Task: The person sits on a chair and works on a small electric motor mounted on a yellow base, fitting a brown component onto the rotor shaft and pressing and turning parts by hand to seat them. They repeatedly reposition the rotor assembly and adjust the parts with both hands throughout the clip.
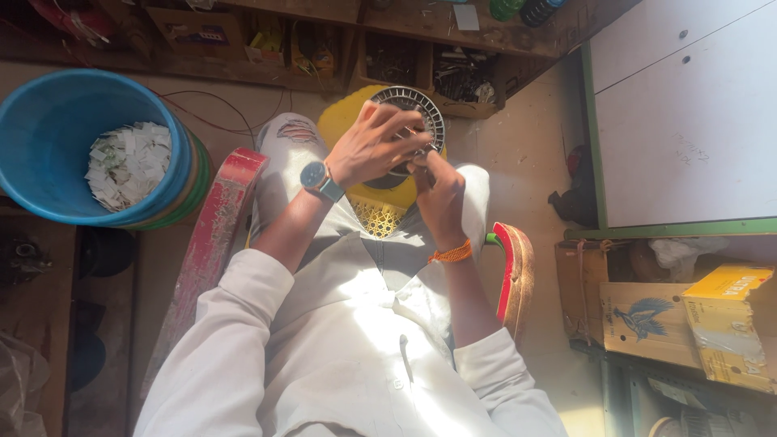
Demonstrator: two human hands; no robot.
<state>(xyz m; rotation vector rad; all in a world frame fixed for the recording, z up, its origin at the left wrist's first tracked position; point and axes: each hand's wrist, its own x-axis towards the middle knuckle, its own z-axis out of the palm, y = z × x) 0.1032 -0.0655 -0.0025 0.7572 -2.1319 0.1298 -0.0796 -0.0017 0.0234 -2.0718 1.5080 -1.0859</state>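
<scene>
Two bare hands, the left hand (368, 146) and the right hand (439, 193), meet at one round, grey slotted metal ring (421, 109). One blue plastic bucket (48, 142) holds paper scraps. One grey wristwatch (317, 178), one orange thread wristband (451, 255), one yellow cardboard box (724, 324).

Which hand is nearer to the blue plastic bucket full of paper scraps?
Left. The left hand is on the side of the blue plastic bucket; the right hand lies beyond it, farther away.

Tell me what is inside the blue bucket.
The blue bucket holds a heap of small white paper scraps, piled against its right wall. Whatever lies beneath the scraps is covered, and the rest of the inside is bare blue.
</scene>
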